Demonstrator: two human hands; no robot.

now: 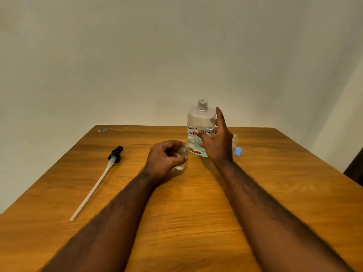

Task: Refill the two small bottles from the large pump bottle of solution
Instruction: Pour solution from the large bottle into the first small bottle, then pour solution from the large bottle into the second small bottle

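The left grip (163, 158), just left of the frame's centre, is narrow: thumb and curled fingers pinch a small clear bottle (183, 152). This bottle has no cap and tilts, its neck leaning to the upper right towards the large bottle (198, 118). Whether its base touches the wooden worktop (196, 213) I cannot tell.

The large bottle stands upright at the centre of the frame, towards the far edge of the worktop. Its threaded neck is open, a pale bluish liquid fills only its lower part, and it carries a white handwritten label partly hidden by the hand.

The right grip (216, 142) is wide, its fingers spread and straight in front of the large bottle's right side, with the forefinger reaching up by the bottle's shoulder and the thumb across the label. It holds nothing, and whether it touches the bottle I cannot tell.

A second small bottle (234, 140) stands upright just right of that hand, partly hidden by it. A blue cap (238, 151) lies just beside it.

At the left of the frame a black pump head (115, 154) lies on its side, well apart from the bottles, its long white tube (90, 191) running to the lower left.
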